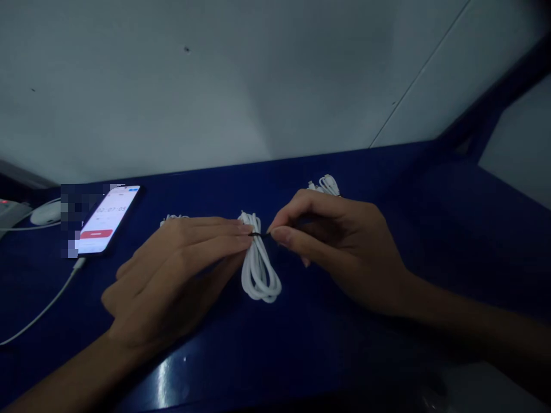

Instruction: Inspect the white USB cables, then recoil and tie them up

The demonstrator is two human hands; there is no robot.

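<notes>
A coiled white cable (pixel 260 275) lies on the blue table between my hands. A thin black tie (pixel 260 234) crosses the upper part of the coil. My right hand (pixel 340 246) pinches the tie's right end between thumb and index finger. From the left, my left hand (pixel 176 264) reaches over with fingers together, its fingertips closed on the coil's upper left side at the tie. Its thumb is mostly hidden beneath the fingers.
A lit phone (pixel 107 221) lies at the left with a white charging cord (pixel 47 315) plugged in. Another white cable bundle (pixel 329 184) sits behind my right hand, and part of one (pixel 174 218) shows behind my left. A pale wall (pixel 193 103) borders the blue table (pixel 301 355).
</notes>
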